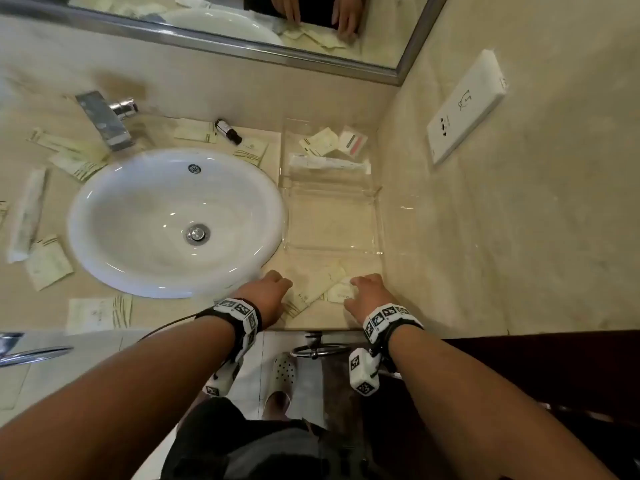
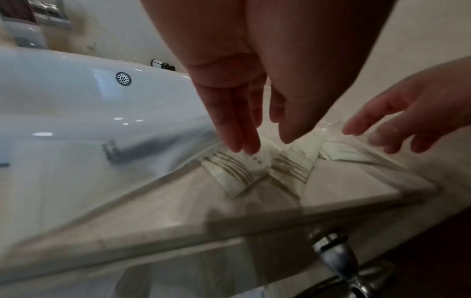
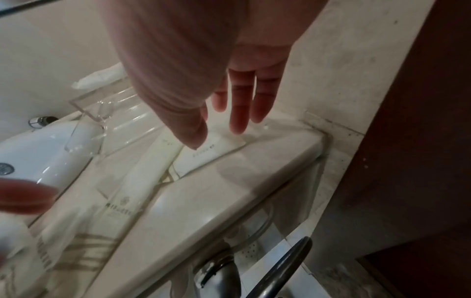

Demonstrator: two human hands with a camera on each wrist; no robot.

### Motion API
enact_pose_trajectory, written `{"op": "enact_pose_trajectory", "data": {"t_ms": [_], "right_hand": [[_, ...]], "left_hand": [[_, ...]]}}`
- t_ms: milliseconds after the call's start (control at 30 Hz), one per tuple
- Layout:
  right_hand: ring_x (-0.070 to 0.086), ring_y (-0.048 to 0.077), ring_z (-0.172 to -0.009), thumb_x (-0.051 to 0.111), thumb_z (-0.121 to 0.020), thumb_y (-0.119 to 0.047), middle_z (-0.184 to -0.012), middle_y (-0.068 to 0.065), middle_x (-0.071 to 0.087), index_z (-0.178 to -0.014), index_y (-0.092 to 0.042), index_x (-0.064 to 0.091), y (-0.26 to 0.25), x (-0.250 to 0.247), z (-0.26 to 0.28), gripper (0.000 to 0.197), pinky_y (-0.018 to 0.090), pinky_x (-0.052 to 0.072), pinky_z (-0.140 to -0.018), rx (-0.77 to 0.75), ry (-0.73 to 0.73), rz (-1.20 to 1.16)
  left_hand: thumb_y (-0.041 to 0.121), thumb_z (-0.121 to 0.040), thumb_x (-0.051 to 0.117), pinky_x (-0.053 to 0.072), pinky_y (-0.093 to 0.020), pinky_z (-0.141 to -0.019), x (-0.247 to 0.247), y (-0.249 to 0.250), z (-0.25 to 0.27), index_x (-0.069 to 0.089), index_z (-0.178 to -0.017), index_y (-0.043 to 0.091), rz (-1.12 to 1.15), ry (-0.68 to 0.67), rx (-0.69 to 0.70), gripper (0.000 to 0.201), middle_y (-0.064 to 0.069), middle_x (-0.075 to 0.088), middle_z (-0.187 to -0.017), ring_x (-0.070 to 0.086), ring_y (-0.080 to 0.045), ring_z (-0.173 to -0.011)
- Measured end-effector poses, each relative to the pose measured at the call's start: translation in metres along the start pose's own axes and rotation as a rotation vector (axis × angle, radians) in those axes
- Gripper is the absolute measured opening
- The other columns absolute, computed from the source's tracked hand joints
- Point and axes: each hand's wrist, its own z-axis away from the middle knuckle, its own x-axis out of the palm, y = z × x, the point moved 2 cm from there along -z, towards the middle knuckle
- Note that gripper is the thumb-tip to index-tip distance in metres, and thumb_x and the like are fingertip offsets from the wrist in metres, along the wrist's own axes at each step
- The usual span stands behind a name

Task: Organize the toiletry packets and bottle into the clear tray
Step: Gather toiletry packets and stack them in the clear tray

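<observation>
A clear tray [image 1: 377, 216] stands right of the sink; its far end holds a few packets [image 1: 322, 142] and a long white sachet [image 1: 329, 163]. A small dark bottle [image 1: 228, 131] lies behind the sink. Cream packets with gold stripes [image 1: 320, 285] lie at the counter's front edge. My left hand [image 1: 277, 285] hovers over them with straight fingers [image 2: 239, 141] at a striped packet [image 2: 229, 173]. My right hand [image 1: 363, 289] is open too, its thumb [image 3: 193, 139] touching a small white packet [image 3: 211, 157]. Neither hand holds anything.
The white sink [image 1: 173, 220] and chrome faucet [image 1: 104, 119] fill the left. More packets [image 1: 48, 265] lie scattered around the sink's left and back. A wall [image 1: 519, 202] with a socket panel [image 1: 464, 105] bounds the right. A towel ring [image 1: 322, 349] hangs under the counter edge.
</observation>
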Motion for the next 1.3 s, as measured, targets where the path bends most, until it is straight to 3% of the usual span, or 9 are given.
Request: {"op": "enact_pose_trajectory", "data": {"t_ms": [233,433,500,667,800,967,1100,1233,1300], "right_hand": [[0.066,0.024,-0.094,0.057,-0.091,-0.039,-0.15,0.006,0.023,-0.143,-0.016,0.04,-0.003,0.016,-0.011,0.06,0.038,0.057,-0.086,0.074,0.006,0.068],[0.066,0.025,-0.091,0.058,-0.093,-0.038,-0.14,0.006,0.027,-0.145,-0.025,0.033,-0.005,0.02,-0.014,0.059,0.036,0.056,-0.076,0.099,0.063,0.065],[0.066,0.026,-0.094,0.06,-0.092,-0.039,-0.135,0.006,0.03,-0.142,-0.026,0.036,-0.004,0.02,-0.014,0.057,0.036,0.056,-0.076,0.118,0.077,0.055],[0.057,0.031,-0.116,0.068,-0.083,-0.056,-0.131,0.01,0.04,-0.134,-0.018,0.043,0.001,0.021,-0.016,0.069,0.044,0.055,-0.092,0.22,0.078,0.049],[0.054,0.032,-0.118,0.069,-0.077,-0.059,-0.131,0.011,0.049,-0.129,-0.014,0.046,0.007,0.02,-0.019,0.072,0.042,0.053,-0.092,0.307,0.057,-0.021],[0.066,0.026,-0.093,0.07,-0.083,-0.043,-0.107,0.005,0.064,-0.126,-0.014,0.042,0.013,0.025,-0.015,0.059,0.036,0.058,-0.077,0.321,-0.003,-0.239],[0.062,0.019,-0.078,0.052,-0.092,-0.031,-0.095,0.002,0.063,-0.125,-0.011,0.052,0.012,0.02,-0.009,0.039,0.028,0.046,-0.061,0.291,0.043,-0.243],[0.062,0.026,-0.086,0.04,-0.098,-0.031,-0.1,0.007,0.064,-0.112,-0.011,0.055,0.009,0.008,-0.005,0.029,0.034,0.049,-0.073,0.323,0.089,-0.323],[0.059,0.025,-0.084,0.038,-0.099,-0.032,-0.097,0.007,0.062,-0.103,-0.011,0.053,0.008,0.003,-0.004,0.026,0.033,0.046,-0.071,0.295,0.132,-0.316]], "left_hand": [[0.005,-0.081,0.063,0.05,-0.037,-0.065,0.015,0.009,-0.014,0.041,-0.133,0.014,-0.103,-0.006,-0.071,0.057,-0.009,0.039,-0.135,0.064,-0.03,-0.095],[-0.006,-0.074,0.061,0.057,-0.044,-0.073,0.015,0.015,-0.022,0.039,-0.129,0.011,-0.034,0.003,-0.122,0.062,-0.014,0.035,-0.134,0.065,-0.035,-0.087],[-0.007,-0.074,0.059,0.057,-0.043,-0.07,0.016,0.015,-0.025,0.038,-0.129,0.013,-0.026,0.01,-0.134,0.062,-0.015,0.035,-0.133,0.065,-0.036,-0.084],[-0.001,-0.08,0.056,0.047,-0.038,-0.061,0.017,0.011,-0.03,0.037,-0.13,0.016,-0.033,0.032,-0.16,0.057,-0.014,0.039,-0.122,0.062,-0.035,-0.084],[0.005,-0.084,0.057,0.053,-0.042,-0.069,0.013,0.007,-0.038,0.039,-0.129,0.01,-0.018,0.026,-0.196,0.049,-0.017,0.041,-0.121,0.062,-0.035,-0.085],[0.011,-0.083,0.064,0.055,-0.042,-0.071,0.016,0.002,-0.045,0.044,-0.117,0.006,0.031,0.052,-0.239,0.04,-0.017,0.04,-0.121,0.064,-0.035,-0.082],[0.017,-0.082,0.067,0.056,-0.043,-0.079,0.017,0.0,-0.05,0.044,-0.117,0.006,0.05,0.03,-0.25,0.043,-0.017,0.042,-0.123,0.063,-0.035,-0.09],[0.027,-0.078,0.076,0.052,-0.04,-0.087,0.015,-0.002,-0.058,0.045,-0.122,0.005,0.101,0.001,-0.293,0.058,-0.018,0.043,-0.13,0.062,-0.035,-0.103],[0.035,-0.083,0.07,0.053,-0.041,-0.089,0.016,-0.002,-0.061,0.047,-0.123,0.005,0.115,0.009,-0.287,0.055,-0.02,0.042,-0.133,0.062,-0.036,-0.104]]}}
